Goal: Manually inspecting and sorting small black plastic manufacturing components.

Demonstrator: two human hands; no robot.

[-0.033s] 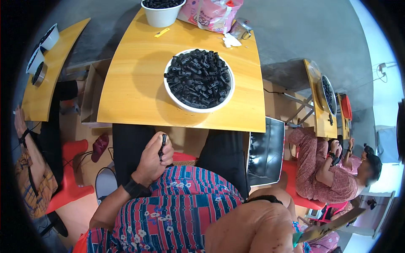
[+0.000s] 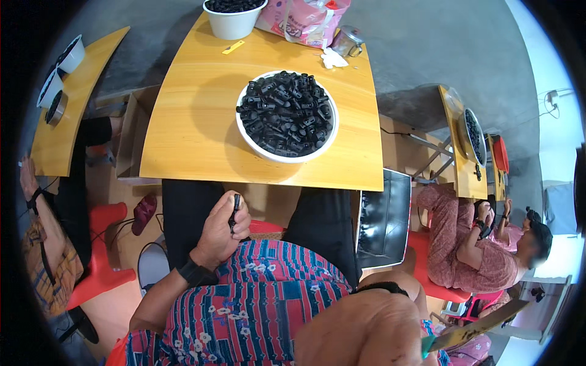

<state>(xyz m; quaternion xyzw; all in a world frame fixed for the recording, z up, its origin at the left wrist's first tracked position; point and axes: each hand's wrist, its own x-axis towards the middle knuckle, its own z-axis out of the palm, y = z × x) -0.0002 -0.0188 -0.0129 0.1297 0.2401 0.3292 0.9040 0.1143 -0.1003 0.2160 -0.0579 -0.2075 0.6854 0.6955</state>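
As the left hand (image 2: 221,230) pinches a black piece (image 2: 235,211), between thumb and curled fingers — right hand (image 2: 360,329) clasping a knife (image 2: 475,330)

Printed lettering marks the front of a pink bag (image 2: 300,23) at the top centre of the frame, its larger characters set low on the face and the finer print too small to make out. At the lower right, dark marks run along a long blade (image 2: 479,325); whether they are writing or stains cannot be told. A yellow strip (image 2: 233,47), upper left of centre, bears a dark spot too small to read.
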